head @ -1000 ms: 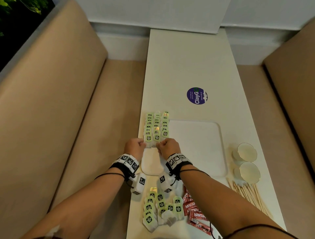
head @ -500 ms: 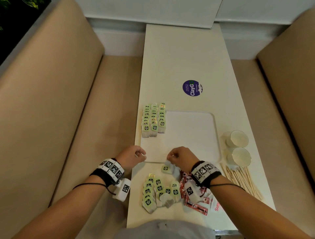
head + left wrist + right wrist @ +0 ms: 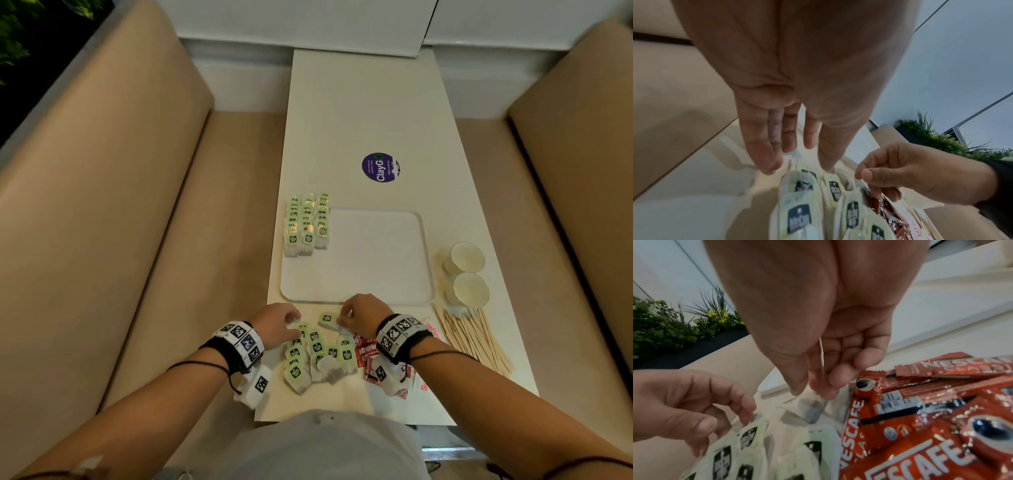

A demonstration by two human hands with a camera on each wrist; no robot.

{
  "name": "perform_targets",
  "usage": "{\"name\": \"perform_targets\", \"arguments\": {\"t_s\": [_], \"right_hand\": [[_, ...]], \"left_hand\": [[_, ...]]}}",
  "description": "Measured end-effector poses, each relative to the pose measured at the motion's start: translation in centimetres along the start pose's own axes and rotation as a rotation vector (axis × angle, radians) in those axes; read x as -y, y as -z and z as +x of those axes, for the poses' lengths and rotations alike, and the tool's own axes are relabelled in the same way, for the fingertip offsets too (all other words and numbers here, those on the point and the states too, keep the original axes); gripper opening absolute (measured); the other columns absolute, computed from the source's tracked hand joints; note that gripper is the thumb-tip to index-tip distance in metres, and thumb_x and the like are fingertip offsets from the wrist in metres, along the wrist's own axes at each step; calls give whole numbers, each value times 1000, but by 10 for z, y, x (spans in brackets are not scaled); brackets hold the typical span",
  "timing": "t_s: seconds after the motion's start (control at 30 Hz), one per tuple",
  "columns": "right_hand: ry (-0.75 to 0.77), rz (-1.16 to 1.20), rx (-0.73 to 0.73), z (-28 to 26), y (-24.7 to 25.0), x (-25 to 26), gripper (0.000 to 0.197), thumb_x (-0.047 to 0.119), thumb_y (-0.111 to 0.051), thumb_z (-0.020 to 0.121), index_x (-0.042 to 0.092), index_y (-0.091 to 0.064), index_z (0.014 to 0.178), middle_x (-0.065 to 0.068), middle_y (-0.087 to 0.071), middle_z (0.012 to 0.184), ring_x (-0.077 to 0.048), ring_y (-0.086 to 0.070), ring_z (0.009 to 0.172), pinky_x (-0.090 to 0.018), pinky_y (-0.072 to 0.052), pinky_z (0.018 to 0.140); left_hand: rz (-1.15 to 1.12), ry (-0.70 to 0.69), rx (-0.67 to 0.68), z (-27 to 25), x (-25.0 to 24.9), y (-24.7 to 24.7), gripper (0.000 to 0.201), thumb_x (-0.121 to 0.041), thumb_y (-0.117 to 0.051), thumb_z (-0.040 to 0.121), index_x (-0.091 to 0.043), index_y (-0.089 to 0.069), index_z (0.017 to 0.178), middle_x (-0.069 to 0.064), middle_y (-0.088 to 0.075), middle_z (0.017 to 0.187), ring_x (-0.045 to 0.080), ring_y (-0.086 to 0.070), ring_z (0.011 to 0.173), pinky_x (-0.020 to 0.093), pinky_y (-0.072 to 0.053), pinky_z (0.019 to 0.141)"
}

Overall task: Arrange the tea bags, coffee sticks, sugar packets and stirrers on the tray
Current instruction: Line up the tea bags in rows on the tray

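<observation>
Both hands back from tray (image 3: 356,274) rows to loose tea bags (image 3: 317,356); right hand (image 3: 359,313) pinches one bag (image 3: 327,320), left hand (image 3: 277,325) fingers relaxed on pile. Risk: tangled strings dragging neighbours along.

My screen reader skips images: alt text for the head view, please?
Two hands, left hand and right hand, reach into loose green-tagged tea bags below a white rectangular tray holding three rows of tea bags.

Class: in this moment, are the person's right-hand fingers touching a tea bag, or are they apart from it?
Touching. The head view shows the right hand with fingers curled onto a tea bag near the tray; the right wrist view shows fingertips pinching its string.
</observation>
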State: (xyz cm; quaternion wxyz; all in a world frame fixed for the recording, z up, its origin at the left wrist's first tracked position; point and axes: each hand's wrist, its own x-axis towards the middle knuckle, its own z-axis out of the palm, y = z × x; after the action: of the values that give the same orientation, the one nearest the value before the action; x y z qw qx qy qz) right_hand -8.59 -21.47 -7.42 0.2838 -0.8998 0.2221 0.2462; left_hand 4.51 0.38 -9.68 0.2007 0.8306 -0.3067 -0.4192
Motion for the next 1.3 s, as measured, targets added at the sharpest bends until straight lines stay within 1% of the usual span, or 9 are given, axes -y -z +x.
{"name": "perform_targets", "arguments": {"t_s": [0.2,0.43,0.63,0.8,0.97,1.03,1.1,1.2,1.3], "right_hand": [[-31,-35,-5,-2,2,12,42,47,-66,93,19,-66,125,0,-68,118,-18,-63,106,-31,-52,91],[13,-64,105,-6,-13,20,32,38,-77,86,17,-69,109,1,-70,105,-17,-66,94,-34,-57,87],[54,-100,58,-12,-13,21,18,34,-72,87,17,-69,94,4,-66,92,-18,-64,86,-30,-53,75],[49,127,-40,-21,0,17,20,28,-73,88,11,-65,82,0,-65,77,-12,-55,67,-28,-50,69],[138,186,69,-31,-3,21,25,35,-77,85,18,-60,78,-9,-70,89,-15,-58,75,-36,-54,77],[145,148,119,-33,-10,26,17,34,-76,86,24,-62,87,0,-68,89,-16,-62,81,-29,-52,72],[145,98,166,-32,-17,31,29,32,-75,87,25,-64,113,7,-68,96,-12,-63,85,-21,-47,70],[124,43,212,-26,-25,34,58,33,-76,86,20,-56,138,3,-68,107,-13,-62,92,-26,-50,84],[97,5,219,-20,-27,40,59,36,-75,85,18,-57,138,-1,-70,115,-17,-64,102,-28,-50,87]], "left_hand": [[-22,2,-15,-6,-7,-10,49,-26,-80,82,-22,-59,126,-4,-58,120,13,-60,97,31,-52,92],[-57,53,18,-10,-9,-15,63,-21,-82,77,-21,-52,132,-7,-56,104,11,-57,86,28,-52,83],[35,67,65,-9,-10,-22,62,-24,-83,79,-19,-53,133,1,-57,118,17,-58,104,29,-51,91],[33,78,58,-13,-5,-19,49,-24,-84,77,-22,-55,116,-8,-54,92,12,-55,84,26,-48,78],[-23,83,41,-14,0,-19,31,-18,-82,80,-19,-60,102,-8,-58,79,8,-55,70,23,-46,71],[-28,77,17,-14,0,-18,19,-17,-81,81,-21,-63,82,-10,-57,66,6,-51,59,24,-45,67],[-44,61,-14,-15,-1,-18,35,-17,-81,81,-23,-54,59,-10,-50,53,8,-44,51,24,-42,63],[-62,68,-29,-16,3,-18,44,-19,-80,80,-20,-48,50,-10,-43,48,12,-38,50,24,-37,58],[-59,57,-25,-18,5,-20,49,-24,-78,82,-20,-42,48,-9,-35,47,15,-32,49,26,-31,56]]}}
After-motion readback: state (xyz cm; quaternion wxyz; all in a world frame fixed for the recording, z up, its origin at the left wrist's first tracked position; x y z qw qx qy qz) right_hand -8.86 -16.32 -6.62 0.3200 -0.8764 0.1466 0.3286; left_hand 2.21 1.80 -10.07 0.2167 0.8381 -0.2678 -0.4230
